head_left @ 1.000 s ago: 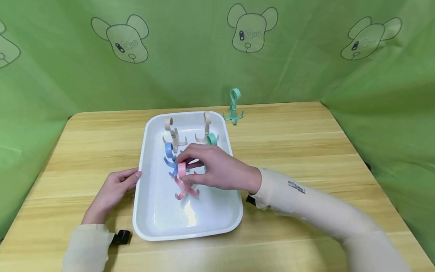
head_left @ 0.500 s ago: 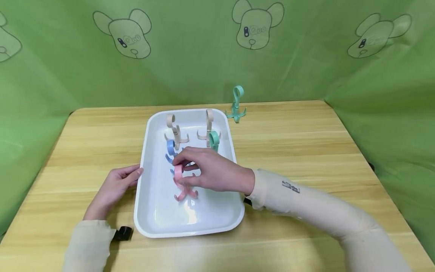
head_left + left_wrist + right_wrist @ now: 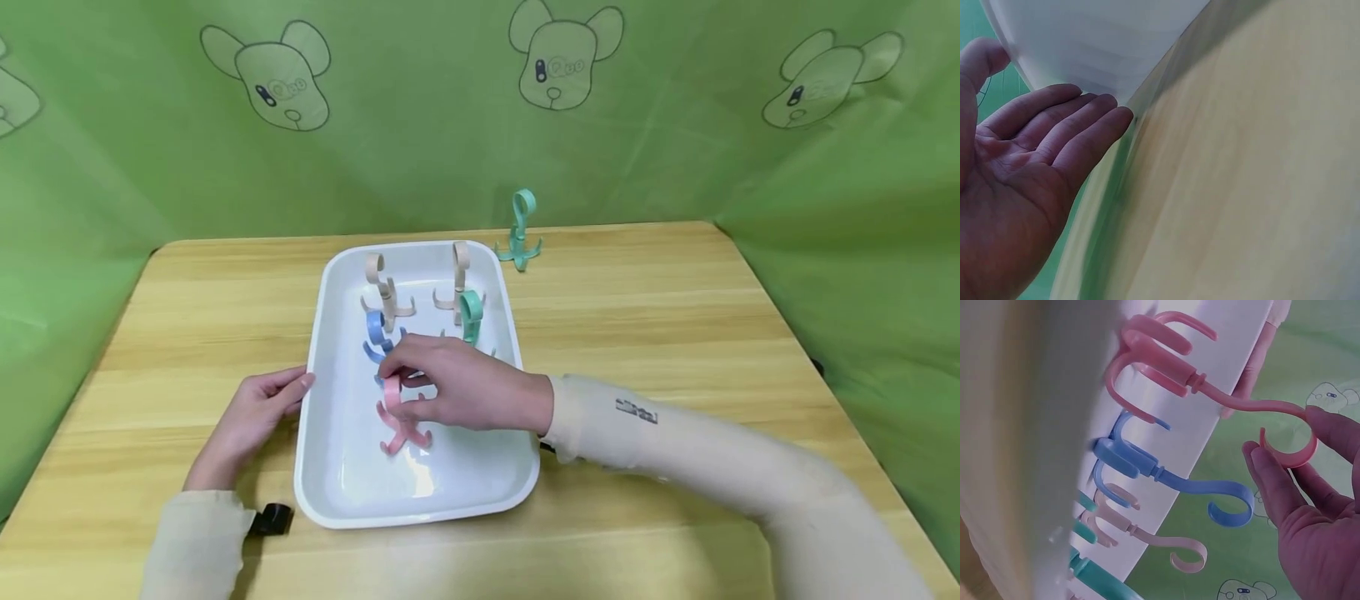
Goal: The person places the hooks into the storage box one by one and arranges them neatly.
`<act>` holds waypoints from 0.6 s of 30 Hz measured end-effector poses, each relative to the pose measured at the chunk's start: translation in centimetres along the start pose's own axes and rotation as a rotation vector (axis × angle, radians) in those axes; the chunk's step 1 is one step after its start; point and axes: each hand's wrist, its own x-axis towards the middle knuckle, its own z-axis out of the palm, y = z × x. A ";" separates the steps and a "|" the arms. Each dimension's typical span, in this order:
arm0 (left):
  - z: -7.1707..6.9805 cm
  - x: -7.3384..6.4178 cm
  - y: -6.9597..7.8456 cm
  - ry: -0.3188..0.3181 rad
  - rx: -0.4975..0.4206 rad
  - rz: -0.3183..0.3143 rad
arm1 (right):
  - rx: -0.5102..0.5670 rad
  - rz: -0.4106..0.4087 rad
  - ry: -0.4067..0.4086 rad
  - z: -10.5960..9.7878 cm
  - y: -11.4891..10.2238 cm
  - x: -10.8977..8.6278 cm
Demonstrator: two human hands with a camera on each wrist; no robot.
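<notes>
A white tray point(image 3: 363, 487) holds several plastic hanging hooks, each with a curled top and curved prongs. My right hand point(image 3: 468, 385) pinches the curled top of the pink hook point(image 3: 405, 433), which stands upright in the tray. In the right wrist view, the thumb lies on one side of the curl and fingers on the other. Just behind is a blue hook point(image 3: 376, 327), partly covered by the hand. My left hand point(image 3: 251, 417) grips the tray's left rim; the left wrist view shows its fingers point(image 3: 1088, 147) along the outer wall.
Two beige hooks point(image 3: 387, 304) stand at the tray's far end. A green hook point(image 3: 471, 313) is near its right side, its base partly hidden by my hand. Another green hook point(image 3: 519, 242) stands on the wooden table point(image 3: 637, 300) behind the tray. Green curtain point(image 3: 420, 167) surrounds the table.
My right hand has shifted slightly left and toward me, and the pink hook has moved a little the same way. My left hand stays at the tray's rim.
</notes>
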 end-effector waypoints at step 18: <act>-0.1 0.1 -0.2 0.013 -0.011 0.007 | -0.008 0.015 -0.085 -0.8 0.5 -0.9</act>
